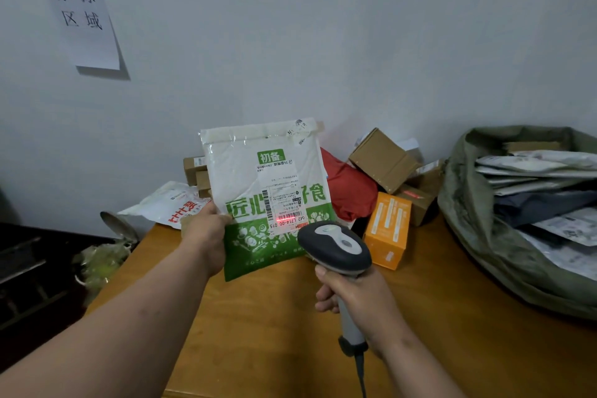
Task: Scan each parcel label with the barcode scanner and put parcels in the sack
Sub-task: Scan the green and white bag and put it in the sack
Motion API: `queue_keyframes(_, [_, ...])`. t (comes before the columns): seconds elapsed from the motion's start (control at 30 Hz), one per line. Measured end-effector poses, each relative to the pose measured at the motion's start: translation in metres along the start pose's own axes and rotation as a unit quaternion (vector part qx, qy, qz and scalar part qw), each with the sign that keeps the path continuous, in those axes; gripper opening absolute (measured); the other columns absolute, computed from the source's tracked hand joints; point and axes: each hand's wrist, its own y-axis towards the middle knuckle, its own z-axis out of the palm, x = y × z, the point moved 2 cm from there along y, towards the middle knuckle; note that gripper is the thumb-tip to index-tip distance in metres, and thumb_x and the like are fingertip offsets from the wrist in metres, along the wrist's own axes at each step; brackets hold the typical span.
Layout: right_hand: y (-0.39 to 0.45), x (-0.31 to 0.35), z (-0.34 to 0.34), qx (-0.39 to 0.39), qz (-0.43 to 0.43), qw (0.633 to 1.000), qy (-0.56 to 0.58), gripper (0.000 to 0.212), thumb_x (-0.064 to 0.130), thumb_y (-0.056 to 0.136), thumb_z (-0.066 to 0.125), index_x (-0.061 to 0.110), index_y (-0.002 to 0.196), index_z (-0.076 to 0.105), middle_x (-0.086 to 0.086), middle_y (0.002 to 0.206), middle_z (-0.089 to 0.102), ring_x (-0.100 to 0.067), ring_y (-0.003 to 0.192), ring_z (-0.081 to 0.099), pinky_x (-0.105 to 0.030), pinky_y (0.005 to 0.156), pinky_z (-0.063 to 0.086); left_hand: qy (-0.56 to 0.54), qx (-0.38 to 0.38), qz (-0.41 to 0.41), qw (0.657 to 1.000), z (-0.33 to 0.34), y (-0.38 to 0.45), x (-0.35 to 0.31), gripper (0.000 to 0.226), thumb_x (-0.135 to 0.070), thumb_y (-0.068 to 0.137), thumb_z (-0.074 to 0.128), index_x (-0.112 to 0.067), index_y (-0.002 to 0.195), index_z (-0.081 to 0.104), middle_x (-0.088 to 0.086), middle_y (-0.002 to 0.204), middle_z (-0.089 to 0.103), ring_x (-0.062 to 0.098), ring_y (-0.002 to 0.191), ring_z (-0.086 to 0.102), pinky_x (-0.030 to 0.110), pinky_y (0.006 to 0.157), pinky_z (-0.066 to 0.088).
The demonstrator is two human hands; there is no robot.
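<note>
My left hand [206,229] grips the left edge of a white and green padded parcel [252,171] and holds it upright above the table. Its white shipping label [282,200] faces me, with a red scan line across the lower barcode. My right hand [358,297] grips the handle of a grey barcode scanner [336,247], whose head points at the label from just below and to the right. A green sack [484,236] lies open at the right, with several flat parcels inside.
On the wooden table [258,333] behind the held parcel lie an orange box [387,229], a red bag [349,191], brown cartons [381,160] and a white mailer [168,203]. A paper sign [80,16] hangs on the wall. A dark cabinet [29,275] stands left.
</note>
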Motion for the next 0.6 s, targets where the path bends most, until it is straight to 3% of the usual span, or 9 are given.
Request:
queue_keyframes(0.4, [-0.009,0.0,-0.003,0.012,-0.005,1.0,0.012,0.007,0.017,0.089,0.072,0.011,0.091,0.071,-0.012,0.067,0.068,-0.023,0.058,0.067,-0.019,0.052,0.049,0.005,-0.005,0.007,1.0,-0.005,-0.012,0.003,0.036,0.004,0.099,0.039,-0.014,0.122,0.06,0.016,0.106,0.074,0.037,0.094,0.073,0.049,0.073,0.059])
queue_keyframes(0.6, [-0.011,-0.004,-0.01,0.01,-0.011,1.0,0.019,0.006,0.017,0.089,0.072,0.011,0.092,0.07,-0.011,0.068,0.068,-0.022,0.059,0.067,-0.018,0.053,0.049,0.013,-0.006,0.011,1.0,0.001,-0.02,0.007,0.036,0.004,0.098,0.042,-0.014,0.123,0.06,0.017,0.107,0.074,0.037,0.093,0.073,0.053,0.079,0.059])
